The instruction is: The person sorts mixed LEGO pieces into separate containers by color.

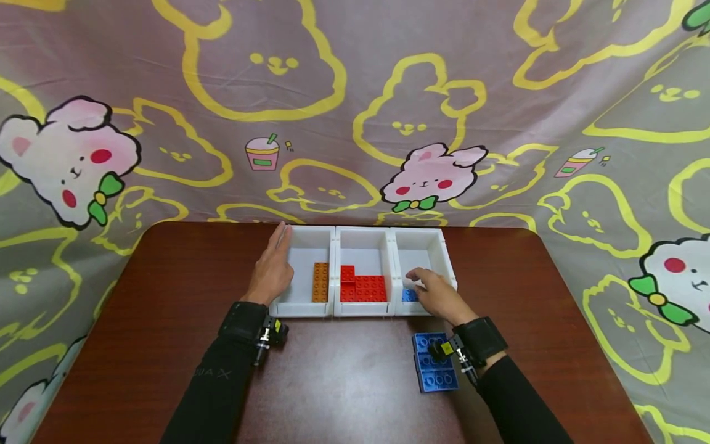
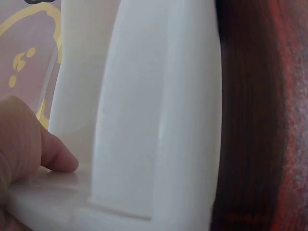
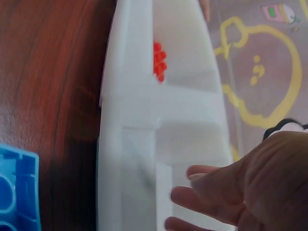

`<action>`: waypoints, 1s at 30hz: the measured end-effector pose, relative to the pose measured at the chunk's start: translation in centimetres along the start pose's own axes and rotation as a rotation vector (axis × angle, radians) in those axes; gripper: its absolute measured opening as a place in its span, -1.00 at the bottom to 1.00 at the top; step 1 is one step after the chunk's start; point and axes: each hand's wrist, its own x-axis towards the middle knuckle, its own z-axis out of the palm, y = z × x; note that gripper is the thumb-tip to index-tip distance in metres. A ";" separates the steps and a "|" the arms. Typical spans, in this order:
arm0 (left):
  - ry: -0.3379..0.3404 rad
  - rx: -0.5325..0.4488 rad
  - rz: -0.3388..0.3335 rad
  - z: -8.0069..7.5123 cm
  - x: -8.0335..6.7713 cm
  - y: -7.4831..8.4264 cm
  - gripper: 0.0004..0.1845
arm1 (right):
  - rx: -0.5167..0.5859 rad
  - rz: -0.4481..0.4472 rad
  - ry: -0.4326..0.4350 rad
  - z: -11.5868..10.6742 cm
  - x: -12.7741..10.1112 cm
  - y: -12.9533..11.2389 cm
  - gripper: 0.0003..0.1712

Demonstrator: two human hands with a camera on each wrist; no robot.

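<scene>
Three white bins stand side by side. My left hand (image 1: pixel 272 271) grips the left wall of the left bin (image 1: pixel 302 310), fingers stretched along the wall and thumb on the inner side. The left wrist view shows the thumb (image 2: pixel 60 156) pressing at the rim. My right hand (image 1: pixel 438 293) reaches over the right bin (image 1: pixel 450 265), fingers spread and loosely bent with nothing between them. Below its fingertips a blue toy brick (image 1: pixel 409 295) lies in the front of that bin, partly hidden by the hand. Red bricks (image 1: pixel 370 288) fill the front of the middle bin (image 1: pixel 362 311).
An orange brick piece (image 1: pixel 320 282) lies along the right side of the left bin. On the brown table (image 1: pixel 344 382), under my right wrist, lie blue bricks (image 1: pixel 437 377) with hollow undersides up. A patterned cloth (image 1: pixel 344 142) hangs behind the table.
</scene>
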 end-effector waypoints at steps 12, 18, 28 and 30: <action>-0.009 -0.014 0.007 0.1 0.0 0.1 -0.17 | -0.223 0.105 0.099 0.2 -5.9 -0.7 -0.68; -0.018 -0.032 -0.010 0.1 -0.1 -0.1 -0.16 | -0.292 0.204 0.081 2.3 -7.3 -0.4 -0.39; -0.019 -0.026 -0.012 0.2 0.0 0.0 -0.17 | -0.210 0.120 0.140 3.0 -6.8 -1.2 -0.61; -0.015 -0.023 -0.010 0.1 0.0 0.1 -0.17 | -0.169 0.079 0.171 2.2 -6.4 -1.8 -0.70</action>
